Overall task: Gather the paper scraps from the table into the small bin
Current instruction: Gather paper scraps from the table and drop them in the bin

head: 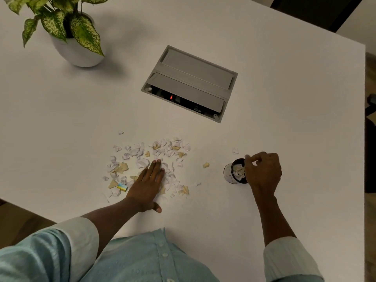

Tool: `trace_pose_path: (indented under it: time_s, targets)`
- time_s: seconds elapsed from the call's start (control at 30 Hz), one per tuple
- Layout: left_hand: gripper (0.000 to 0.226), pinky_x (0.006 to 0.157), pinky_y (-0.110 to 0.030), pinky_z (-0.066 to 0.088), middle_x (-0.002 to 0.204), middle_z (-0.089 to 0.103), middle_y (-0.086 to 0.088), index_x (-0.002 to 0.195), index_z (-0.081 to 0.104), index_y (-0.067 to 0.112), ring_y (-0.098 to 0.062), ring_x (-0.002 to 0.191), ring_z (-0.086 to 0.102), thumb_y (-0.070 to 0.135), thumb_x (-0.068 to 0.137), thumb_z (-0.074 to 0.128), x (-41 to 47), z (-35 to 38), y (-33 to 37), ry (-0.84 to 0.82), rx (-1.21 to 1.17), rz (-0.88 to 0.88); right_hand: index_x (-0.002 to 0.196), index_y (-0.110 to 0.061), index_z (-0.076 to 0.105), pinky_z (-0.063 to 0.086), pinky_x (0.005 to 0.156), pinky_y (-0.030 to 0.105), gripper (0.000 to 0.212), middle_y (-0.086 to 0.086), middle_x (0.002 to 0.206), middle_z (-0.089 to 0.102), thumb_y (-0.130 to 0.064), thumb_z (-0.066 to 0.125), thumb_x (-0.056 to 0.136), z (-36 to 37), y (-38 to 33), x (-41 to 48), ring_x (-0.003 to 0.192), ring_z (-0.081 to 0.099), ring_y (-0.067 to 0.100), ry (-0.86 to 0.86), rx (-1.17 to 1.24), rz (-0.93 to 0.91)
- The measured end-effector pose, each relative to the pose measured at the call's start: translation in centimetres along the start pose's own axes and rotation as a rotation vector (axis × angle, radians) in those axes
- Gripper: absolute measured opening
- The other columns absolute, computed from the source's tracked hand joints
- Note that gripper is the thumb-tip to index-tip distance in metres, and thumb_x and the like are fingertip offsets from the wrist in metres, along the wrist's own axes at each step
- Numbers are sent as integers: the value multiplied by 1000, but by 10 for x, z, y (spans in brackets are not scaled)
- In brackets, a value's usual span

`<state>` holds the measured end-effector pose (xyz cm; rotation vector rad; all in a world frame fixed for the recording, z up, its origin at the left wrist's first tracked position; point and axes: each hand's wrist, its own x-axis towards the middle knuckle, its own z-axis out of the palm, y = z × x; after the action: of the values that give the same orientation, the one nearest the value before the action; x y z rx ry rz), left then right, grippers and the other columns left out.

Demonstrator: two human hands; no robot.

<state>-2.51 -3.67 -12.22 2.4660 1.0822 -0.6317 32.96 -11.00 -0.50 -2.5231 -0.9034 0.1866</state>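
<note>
Left hand (149,185) is lying open and flat, palm down, on the near side of the paper scraps (150,161), fingers pointing away across the white counter (284,110). Right hand (263,171) is hovering over the small bin (236,171), well to the right of the pile, fingers curled loosely at the rim; whether it is pinching a scrap I cannot tell. Bin is already holding some paper. Most scraps are still lying loose, so the job looks early. Judgement: raking with the flat palm toward one tight heap should be working better than picking singles; keeping the edge of the hand pressed down should stop thin bits sliding under. A small yellow-and-blue piece (122,187) is sitting in the pile's near left. Strays are lying apart: a tan scrap (206,165) between pile and bin, a white scrap (235,151) just beyond the bin. Farther back, a grey cable hatch (190,83) is sitting flush and a potted plant (67,29) is standing far left; neither is blocking.
</note>
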Motion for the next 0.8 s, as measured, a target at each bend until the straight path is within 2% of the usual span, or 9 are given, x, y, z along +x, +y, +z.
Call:
trace_pose_path:
  time_s: [0.1, 0.2, 0.3, 0.4, 0.47, 0.57, 0.67, 0.73, 0.8]
  targets:
    - [159, 127, -47, -11, 166, -39, -19, 165, -9, 5, -37, 150, -40, 82, 58, 80, 1, 0, -1, -2, -3, 6, 92, -17, 70, 51, 82, 34, 16, 10, 105, 64, -31, 76, 86, 8, -18, 28, 91, 67, 26, -160, -16, -64]
    - [160, 127, -47, -12, 166, -40, -19, 165, -8, 5, -36, 150, -41, 83, 57, 81, 1, 2, -2, 2, -20, 11, 112, -11, 70, 53, 97, 42, 31, 15, 120, 62, -33, 73, 90, 28, -37, 51, 107, 65, 31, -340, -128, -101]
    - [161, 128, -47, -11, 166, -40, -18, 165, -9, 6, -35, 151, -40, 81, 56, 83, 1, 3, -2, 9, -35, 9, 118, -3, 64, 49, 97, 41, 39, 21, 129, 57, -29, 69, 90, 55, -55, 67, 119, 57, 38, -500, -286, -58]
    - [160, 131, -49, -8, 166, -40, -17, 165, -11, 8, -35, 152, -40, 79, 57, 84, 2, 4, -2, 11, -42, 13, 120, -1, 60, 52, 95, 43, 42, 23, 128, 53, -29, 67, 90, 77, -68, 72, 118, 55, 40, -611, -413, 10]
    - [160, 131, -49, -9, 167, -38, -18, 165, -10, 7, -37, 153, -37, 79, 57, 84, 2, 5, -2, 15, -38, 14, 124, -1, 59, 51, 100, 43, 47, 19, 126, 57, -34, 63, 92, 89, -71, 72, 122, 52, 39, -639, -543, -53]
    - [160, 131, -48, -7, 169, -34, -19, 165, -8, 8, -39, 157, -30, 79, 56, 85, 2, 6, -4, 18, -28, 14, 134, -1, 54, 51, 103, 52, 52, 13, 128, 55, -39, 49, 98, 107, -75, 70, 127, 47, 45, -696, -742, -132]
    - [159, 133, -50, -2, 169, -34, -18, 166, -9, 9, -38, 157, -31, 78, 57, 85, 3, 8, -5, 24, -40, 18, 143, 1, 45, 42, 111, 61, 60, 24, 142, 45, -36, 47, 97, 126, -75, 67, 135, 38, 56, -745, -757, -19]
    - [158, 133, -51, -1, 169, -34, -18, 166, -10, 9, -38, 157, -30, 78, 58, 84, 3, 8, -6, 16, -48, 24, 147, 2, 36, 33, 116, 62, 65, 37, 154, 28, -34, 51, 95, 135, -75, 59, 142, 25, 62, -727, -654, 127]
    - [159, 133, -51, -2, 169, -34, -18, 165, -10, 9, -38, 158, -29, 81, 58, 82, 3, 8, -7, 20, -42, 26, 146, 3, 32, 32, 117, 61, 66, 43, 156, 13, -29, 56, 94, 141, -78, 47, 145, 16, 65, -675, -532, 241]
